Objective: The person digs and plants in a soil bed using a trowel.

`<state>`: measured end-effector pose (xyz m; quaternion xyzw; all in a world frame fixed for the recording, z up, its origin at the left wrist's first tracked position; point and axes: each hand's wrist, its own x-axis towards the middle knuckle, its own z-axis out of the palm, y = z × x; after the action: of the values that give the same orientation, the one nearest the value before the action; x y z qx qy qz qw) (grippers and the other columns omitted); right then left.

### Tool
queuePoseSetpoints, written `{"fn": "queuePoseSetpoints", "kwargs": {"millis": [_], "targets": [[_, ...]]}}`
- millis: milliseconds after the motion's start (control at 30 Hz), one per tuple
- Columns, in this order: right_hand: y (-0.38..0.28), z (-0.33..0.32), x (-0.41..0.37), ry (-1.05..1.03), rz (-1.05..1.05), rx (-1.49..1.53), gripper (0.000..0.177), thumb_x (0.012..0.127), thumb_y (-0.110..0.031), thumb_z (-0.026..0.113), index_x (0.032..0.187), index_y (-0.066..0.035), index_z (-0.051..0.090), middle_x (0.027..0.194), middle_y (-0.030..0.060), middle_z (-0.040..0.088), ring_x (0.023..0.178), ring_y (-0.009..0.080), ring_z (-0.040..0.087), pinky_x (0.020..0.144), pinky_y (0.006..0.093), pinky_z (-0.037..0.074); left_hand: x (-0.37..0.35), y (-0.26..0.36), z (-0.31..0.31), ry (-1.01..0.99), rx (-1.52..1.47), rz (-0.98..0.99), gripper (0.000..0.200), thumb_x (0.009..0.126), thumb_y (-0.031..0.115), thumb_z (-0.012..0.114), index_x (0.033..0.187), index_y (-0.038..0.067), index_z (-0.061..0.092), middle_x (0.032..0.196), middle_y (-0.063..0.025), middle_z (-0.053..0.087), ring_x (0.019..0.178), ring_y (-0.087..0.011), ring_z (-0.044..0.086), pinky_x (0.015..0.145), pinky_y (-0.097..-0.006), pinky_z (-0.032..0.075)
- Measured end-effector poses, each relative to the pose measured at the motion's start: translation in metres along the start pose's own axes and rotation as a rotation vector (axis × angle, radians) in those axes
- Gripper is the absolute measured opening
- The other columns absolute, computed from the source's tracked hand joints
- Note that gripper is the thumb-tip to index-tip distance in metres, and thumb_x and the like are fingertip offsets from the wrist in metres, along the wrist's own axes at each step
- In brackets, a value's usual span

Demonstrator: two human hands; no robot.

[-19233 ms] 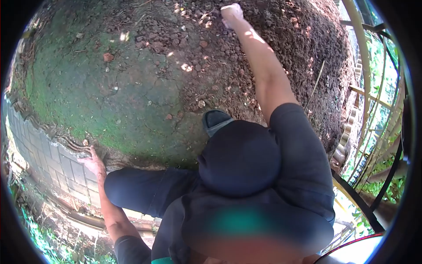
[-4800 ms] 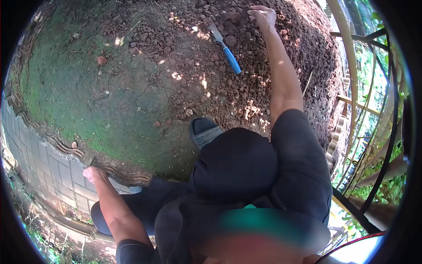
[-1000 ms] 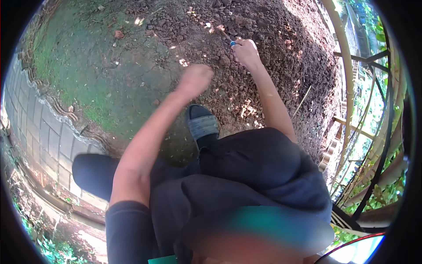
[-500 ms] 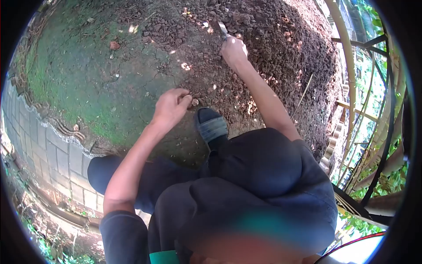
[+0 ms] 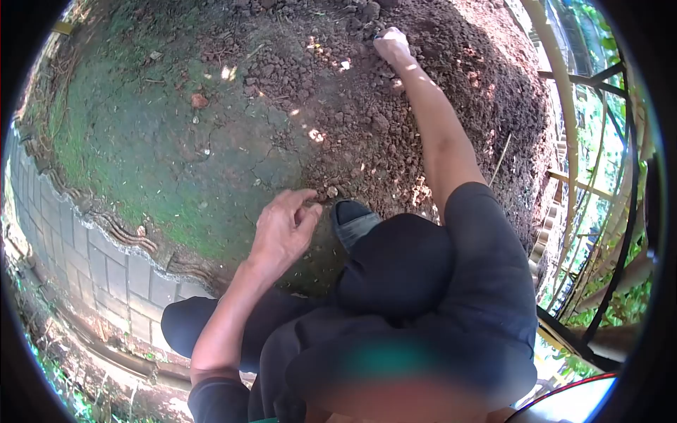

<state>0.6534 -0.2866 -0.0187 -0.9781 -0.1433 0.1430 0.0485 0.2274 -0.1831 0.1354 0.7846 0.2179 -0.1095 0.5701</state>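
Note:
My right hand (image 5: 393,46) is stretched far forward to the top of the view, closed round a small hand tool that looks like a trowel. Most of the tool is hidden by the hand and the dark soil. Loose brown soil (image 5: 416,77) lies in clods around that hand. My left hand (image 5: 282,229) hovers low over the ground beside my foot, thumb and fingers curved but apart, with nothing seen between them. Just past its fingertips is a small pale lump (image 5: 332,191). My sandal (image 5: 355,224) rests at the edge of the loose soil.
Green mossy ground (image 5: 162,162) spreads to the left, with a reddish stone (image 5: 199,101) on it. A wavy edging (image 5: 120,229) borders a brick path (image 5: 106,268). On the right stand a frame of poles (image 5: 564,106) and a thin stick (image 5: 501,156) in the soil.
My right hand has reached further forward and slightly right, and the tool's blade has gone from sight. My left hand has shifted down and its fingers have spread. The whole view has tilted slightly.

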Motion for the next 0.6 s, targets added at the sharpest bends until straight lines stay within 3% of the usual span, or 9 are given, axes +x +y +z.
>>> {"fn": "queuePoseSetpoints", "kwargs": {"millis": [33,67,133,200,300,367,433,533,600], "targets": [[0.024,0.016,0.044,-0.021,-0.018,-0.109,0.032,0.078,-0.020,0.055,0.105,-0.003,0.064,0.109,0.0168,0.063,0.104,0.0326,0.060,0.088,0.0378,0.049,-0.002,0.006,-0.005,-0.032,0.042,-0.002,0.031,0.082,0.017,0.060,0.105,-0.004,0.061,0.080,-0.0180,0.058,0.067,-0.0306,0.057,0.066,-0.0395,0.046],[0.048,-0.008,0.042,-0.014,-0.247,0.013,0.029,0.077,-0.020,0.060,0.101,-0.005,0.066,0.085,0.0120,0.063,0.076,0.0237,0.058,0.065,0.0329,0.047,-0.005,0.008,-0.006,-0.070,0.079,-0.013,0.031,0.082,0.017,0.060,0.104,-0.004,0.060,0.082,-0.0186,0.058,0.068,-0.0316,0.058,0.066,-0.0401,0.047],[0.062,-0.053,-0.007,0.032,-0.409,0.259,0.023,0.078,-0.018,0.063,0.096,-0.005,0.069,0.059,0.0055,0.060,0.044,0.0107,0.052,0.038,0.0256,0.041,-0.005,0.009,-0.004,0.020,0.147,0.115,0.030,0.083,0.016,0.059,0.104,-0.005,0.059,0.084,-0.0199,0.059,0.071,-0.0336,0.059,0.067,-0.0412,0.047],[0.032,-0.106,-0.088,0.116,-0.054,0.415,0.022,0.079,-0.016,0.062,0.095,-0.003,0.068,0.055,0.0026,0.057,0.042,0.0084,0.048,0.037,0.0237,0.038,0.003,0.012,0.000,0.136,0.144,0.274,0.028,0.083,0.016,0.060,0.104,-0.002,0.061,0.078,-0.0173,0.057,0.068,-0.0293,0.057,0.064,-0.0383,0.045],[0.031,-0.101,-0.153,0.032,-0.013,0.368,0.023,0.080,-0.016,0.059,0.097,-0.002,0.067,0.064,0.0041,0.061,0.047,0.0072,0.049,0.042,0.0227,0.040,0.016,0.023,-0.005,0.046,0.055,0.215,0.028,0.083,0.016,0.059,0.104,-0.001,0.061,0.083,-0.0188,0.060,0.068,-0.0293,0.057,0.064,-0.0384,0.045],[0.041,-0.061,-0.159,-0.027,-0.040,0.206,0.025,0.080,-0.018,0.057,0.097,-0.003,0.068,0.073,0.0091,0.065,0.056,0.0136,0.057,0.051,0.0287,0.047,0.021,0.011,0.003,0.045,0.030,0.197,0.027,0.083,0.016,0.059,0.103,-0.001,0.062,0.084,-0.0187,0.061,0.069,-0.0293,0.057,0.064,-0.0384,0.045],[0.041,-0.019,-0.152,0.156,-0.064,0.161,0.031,0.077,-0.023,0.056,0.100,-0.005,0.067,0.094,0.0218,0.064,0.093,0.0378,0.061,0.086,0.0410,0.047,0.020,-0.003,0.014,0.017,0.055,0.178,0.027,0.083,0.016,0.058,0.103,-0.002,0.062,0.083,-0.0184,0.061,0.069,-0.0292,0.058,0.064,-0.0383,0.045],[0.022,-0.012,-0.109,0.083,0.050,0.114,0.029,0.075,-0.018,0.054,0.096,-0.003,0.066,0.099,0.0245,0.063,0.096,0.0401,0.060,0.085,0.0434,0.047,0.013,-0.011,0.022,-0.031,0.139,0.142,0.028,0.084,0.017,0.057,0.103,-0.002,0.062,0.078,-0.0168,0.059,0.069,-0.0290,0.057,0.065,-0.0385,0.045],[0.013,-0.020,-0.099,0.056,0.049,0.098,0.031,0.076,-0.016,0.052,0.101,-0.001,0.063,0.101,0.0243,0.063,0.096,0.0407,0.060,0.082,0.0454,0.048,0.011,0.002,0.017,-0.101,0.149,0.116,0.027,0.084,0.016,0.056,0.104,-0.002,0.061,0.088,-0.0216,0.058,0.076,-0.0360,0.058,0.071,-0.0432,0.046]]}}
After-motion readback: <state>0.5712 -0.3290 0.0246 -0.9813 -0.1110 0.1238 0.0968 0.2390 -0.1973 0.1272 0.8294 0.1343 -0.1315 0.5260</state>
